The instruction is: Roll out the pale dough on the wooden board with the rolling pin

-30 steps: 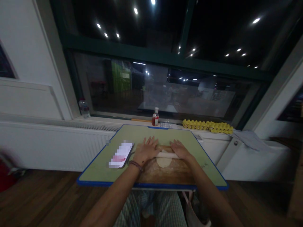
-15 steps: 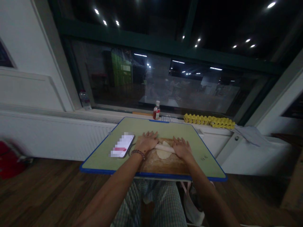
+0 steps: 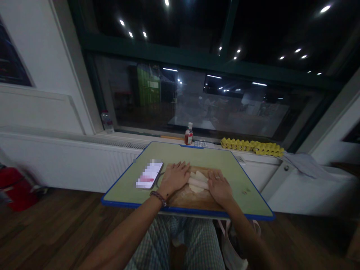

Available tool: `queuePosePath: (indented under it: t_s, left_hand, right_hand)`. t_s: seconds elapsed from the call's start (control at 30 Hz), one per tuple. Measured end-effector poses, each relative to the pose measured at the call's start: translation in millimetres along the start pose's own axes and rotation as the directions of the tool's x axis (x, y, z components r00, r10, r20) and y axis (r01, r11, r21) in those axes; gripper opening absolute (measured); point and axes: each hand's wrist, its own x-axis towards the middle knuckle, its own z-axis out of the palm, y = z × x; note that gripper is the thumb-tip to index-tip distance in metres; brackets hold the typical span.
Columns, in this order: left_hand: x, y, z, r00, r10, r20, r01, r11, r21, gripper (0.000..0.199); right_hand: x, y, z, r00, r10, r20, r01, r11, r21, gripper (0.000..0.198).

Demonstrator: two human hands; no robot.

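A pale rolling pin point(image 3: 198, 183) lies crosswise over a flat piece of dough point(image 3: 197, 175), which shows in front of and behind it. Under both is a floured wooden board point(image 3: 184, 198). My left hand point(image 3: 176, 176), with a beaded bracelet at the wrist, rests palm down over the pin's left end, its fingers stretched out. Over the right end lies my right hand point(image 3: 220, 186), fingers also extended, with a ring on one. Both hands hide the ends of the pin. Left of the board, a phone point(image 3: 150, 175) with a lit screen lies near my left hand.
The green table point(image 3: 123, 191) has a blue edge and stands against the windowsill. On the sill are a bottle of red liquid point(image 3: 188, 134), a yellow egg tray point(image 3: 250, 146) and a clear bottle point(image 3: 107, 122). A red object point(image 3: 14, 187) stands on the floor at left.
My hands and the rolling pin have moved slightly toward me over the dough. More dough shows behind the pin. The whole view has shifted a little.
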Motion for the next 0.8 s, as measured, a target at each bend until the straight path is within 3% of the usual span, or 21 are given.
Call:
queuePosePath:
  t_s: [0.23, 0.43, 0.57, 0.7, 0.8]
  left_hand:
    - [40.5, -10.4, 11.1, 0.974, -0.036, 0.226, 0.046, 0.998, -0.036, 0.057]
    - [68.1, -12.0, 21.7, 0.952, -0.185, 0.244, 0.210, 0.974, -0.080, 0.068]
    - [73.5, -7.3, 19.2, 0.952, -0.198, 0.233, 0.215, 0.975, -0.053, 0.067]
    - [79.9, -5.0, 18.0, 0.982, -0.043, 0.185, 0.059, 0.995, -0.084, 0.063]
    - [86.2, -5.3, 21.2, 0.953, -0.071, 0.293, 0.113, 0.985, -0.128, 0.066]
  right_hand:
    - [53.2, 15.4, -1.8, 0.965, 0.052, 0.259, -0.077, 0.993, 0.087, 0.063]
    - [89.5, 12.5, 3.1, 0.937, 0.252, 0.241, -0.280, 0.956, 0.090, 0.069]
    - [98.5, 5.1, 6.5, 0.941, 0.241, 0.237, -0.268, 0.959, 0.089, 0.066]
    - [95.0, -2.3, 8.0, 0.936, 0.188, 0.296, -0.230, 0.966, 0.114, 0.069]
    - [82.7, -5.6, 7.9, 0.954, 0.119, 0.276, -0.149, 0.985, 0.092, 0.070]
